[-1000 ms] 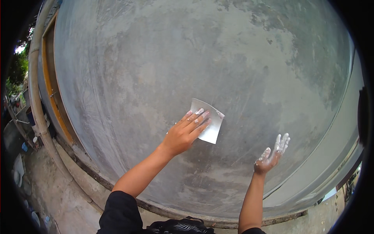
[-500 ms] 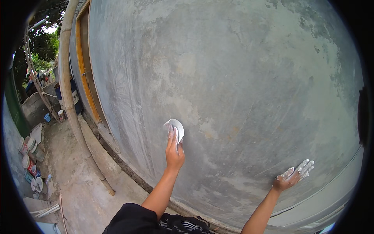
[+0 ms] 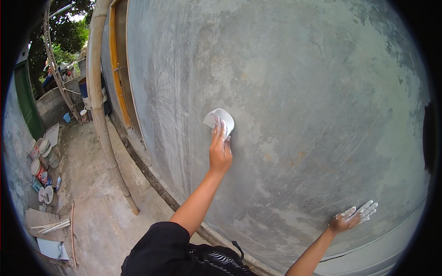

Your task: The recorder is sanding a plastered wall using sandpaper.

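My left hand (image 3: 221,149) grips a thin, white, curved piece (image 3: 219,119) that bends like part of a bowl; I cannot make out its exact kind. It is up against the grey plastered wall (image 3: 294,101), left of the middle, and white smears coat the fingers. Lower right, my right hand (image 3: 352,218) is open and holds nothing. Its fingers stretch out toward the right, with thick white paste on them and the thumb. That hand is close to the wall; whether the palm touches it cannot be told.
A bamboo pole (image 3: 102,96) leans at the left, before a door with an orange-brown frame (image 3: 119,69). Several stained buckets (image 3: 44,148) line the far-left wall. White pipes (image 3: 57,226) lie on the concrete floor (image 3: 103,207). A narrow gutter (image 3: 138,156) follows the wall's foot.
My left hand has moved up the wall with the white curved piece, which is now tilted differently. My right hand stays open, slightly lower in view. The view has shifted a little leftward.
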Motion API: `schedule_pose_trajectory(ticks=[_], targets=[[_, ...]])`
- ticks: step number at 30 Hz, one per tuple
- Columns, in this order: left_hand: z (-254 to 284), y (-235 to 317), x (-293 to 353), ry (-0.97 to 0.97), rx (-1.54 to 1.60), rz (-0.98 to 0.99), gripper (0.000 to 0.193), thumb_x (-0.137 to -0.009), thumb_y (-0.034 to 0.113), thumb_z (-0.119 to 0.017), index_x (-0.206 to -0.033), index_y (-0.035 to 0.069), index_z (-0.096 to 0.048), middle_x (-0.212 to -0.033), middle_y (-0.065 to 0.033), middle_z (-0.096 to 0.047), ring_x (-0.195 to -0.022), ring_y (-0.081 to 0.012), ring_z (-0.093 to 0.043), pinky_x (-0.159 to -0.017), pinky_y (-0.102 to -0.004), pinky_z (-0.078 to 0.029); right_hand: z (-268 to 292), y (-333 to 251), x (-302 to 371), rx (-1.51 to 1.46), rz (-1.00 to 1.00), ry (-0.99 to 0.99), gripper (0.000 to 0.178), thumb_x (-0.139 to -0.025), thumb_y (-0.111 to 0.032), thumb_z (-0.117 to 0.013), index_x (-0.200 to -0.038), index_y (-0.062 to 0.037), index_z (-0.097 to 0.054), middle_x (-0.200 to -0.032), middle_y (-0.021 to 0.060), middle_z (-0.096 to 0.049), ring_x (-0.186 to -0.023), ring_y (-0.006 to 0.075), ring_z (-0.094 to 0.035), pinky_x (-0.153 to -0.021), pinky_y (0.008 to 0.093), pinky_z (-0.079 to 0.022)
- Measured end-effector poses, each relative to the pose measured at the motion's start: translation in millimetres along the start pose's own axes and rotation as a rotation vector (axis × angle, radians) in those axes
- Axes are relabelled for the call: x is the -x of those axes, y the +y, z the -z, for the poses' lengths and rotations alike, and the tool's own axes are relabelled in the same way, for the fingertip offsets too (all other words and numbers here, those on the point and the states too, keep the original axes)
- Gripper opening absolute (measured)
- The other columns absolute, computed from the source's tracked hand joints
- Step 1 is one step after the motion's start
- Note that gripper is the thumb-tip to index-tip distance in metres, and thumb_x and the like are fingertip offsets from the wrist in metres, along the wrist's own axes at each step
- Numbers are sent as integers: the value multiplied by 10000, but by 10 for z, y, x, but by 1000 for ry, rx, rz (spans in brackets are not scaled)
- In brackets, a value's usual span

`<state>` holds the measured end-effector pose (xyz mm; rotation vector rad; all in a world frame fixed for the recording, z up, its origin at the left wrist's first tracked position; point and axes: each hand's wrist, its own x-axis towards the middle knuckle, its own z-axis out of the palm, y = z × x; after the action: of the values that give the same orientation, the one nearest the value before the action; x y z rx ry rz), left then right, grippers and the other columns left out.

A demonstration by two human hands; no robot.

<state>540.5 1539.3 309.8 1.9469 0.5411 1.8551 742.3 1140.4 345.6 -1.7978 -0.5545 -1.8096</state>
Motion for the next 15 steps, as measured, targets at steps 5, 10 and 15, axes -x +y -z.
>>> schedule_pose_trajectory(ticks=[5, 10, 15], targets=[[72, -44, -36, 21, 111, 170, 480, -973, -3, -467, -1450, -13, -411, -1560, -209, -308, -1418, -399, -333, -1149, -429, -314, -104, 20, 65, -6, -74, -12, 568, -1019, -331, -348, -1482, -5, -394, -1571, 202, -305, -1459, 400, -253, -1185, 502, -143], [-46, 81, 394, -112, 106, 89, 495, -976, -11, -461, -1466, -11, -386, -1567, -203, -299, -1430, -417, -301, -1158, -456, -291, -79, 12, -13, -31, -23, 10, 553, -1018, -298, -342, -1478, 5, -397, -1567, 213, -306, -1457, 397, -264, -1186, 502, -146], [9, 7, -172, -3, 92, 65, 514, -962, -32, -458, -1469, -7, -382, -1559, -209, -313, -1438, -387, -302, -1177, -465, -248, -61, 8, -11, -24, -40, -3, 529, -1012, -251, -390, -1485, -15, -395, -1573, 196, -305, -1456, 396, -261, -1188, 496, -139]])
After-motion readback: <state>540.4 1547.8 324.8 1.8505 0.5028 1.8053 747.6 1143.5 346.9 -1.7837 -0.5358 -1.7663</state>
